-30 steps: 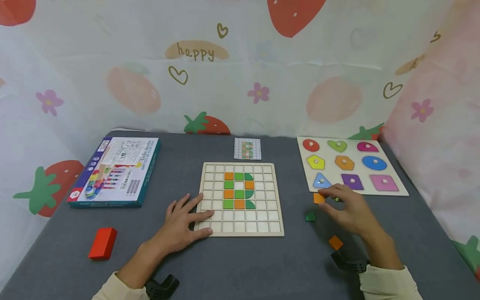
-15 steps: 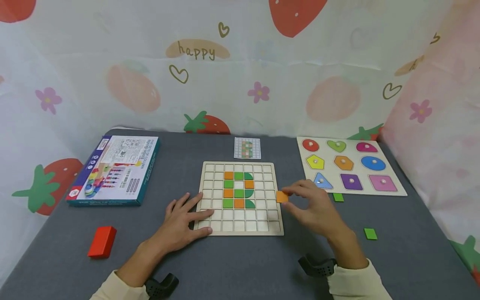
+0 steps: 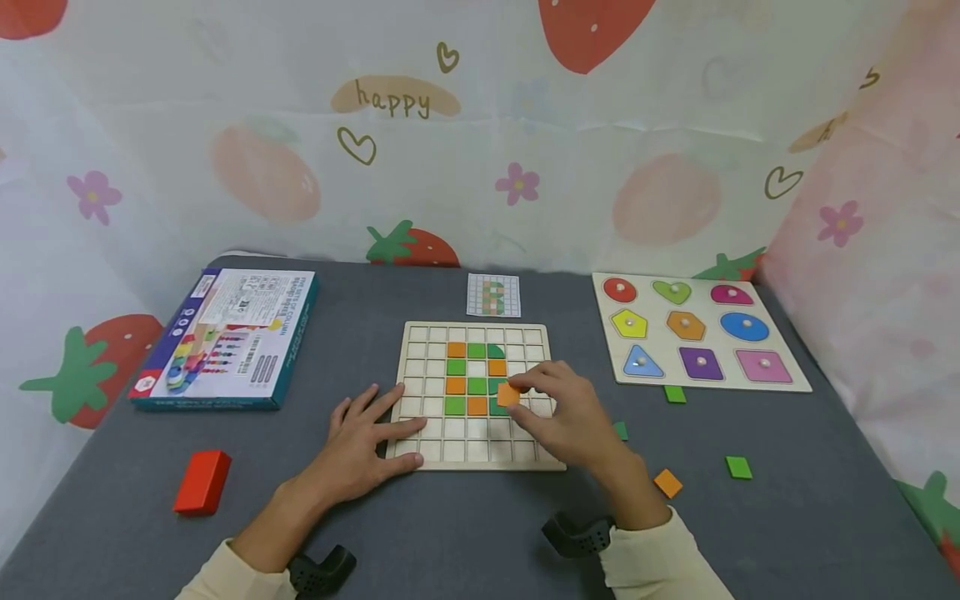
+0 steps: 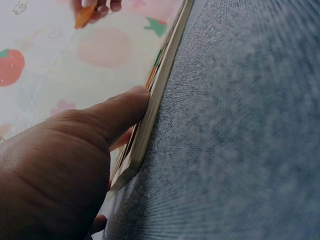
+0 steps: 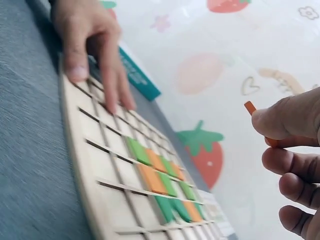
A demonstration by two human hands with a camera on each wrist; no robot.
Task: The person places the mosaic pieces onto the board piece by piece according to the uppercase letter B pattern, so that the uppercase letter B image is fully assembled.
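Observation:
A wooden grid board (image 3: 432,455) lies mid-table, with orange squares, light green squares and dark green rounded pieces set in its cells. My left hand (image 3: 367,446) rests with spread fingers on the board's left edge; the left wrist view shows the thumb (image 4: 122,107) touching its rim. Between thumb and fingertips my right hand (image 3: 566,412) pinches an orange square tile (image 3: 507,394). That tile is held above the right part of the pattern, partly covering the dark green pieces. In the right wrist view the tile (image 5: 249,107) appears edge-on, apart from the board.
A small pattern card (image 3: 493,296) lies behind the board. To the right are a shape puzzle (image 3: 652,325), loose green tiles (image 3: 738,467) and an orange tile (image 3: 668,483). At left are a boxed set (image 3: 225,333) and a red block (image 3: 202,483).
My right hand has carried the orange tile leftward from beside the shape puzzle to over the board. The left hand has stayed on the board's left edge.

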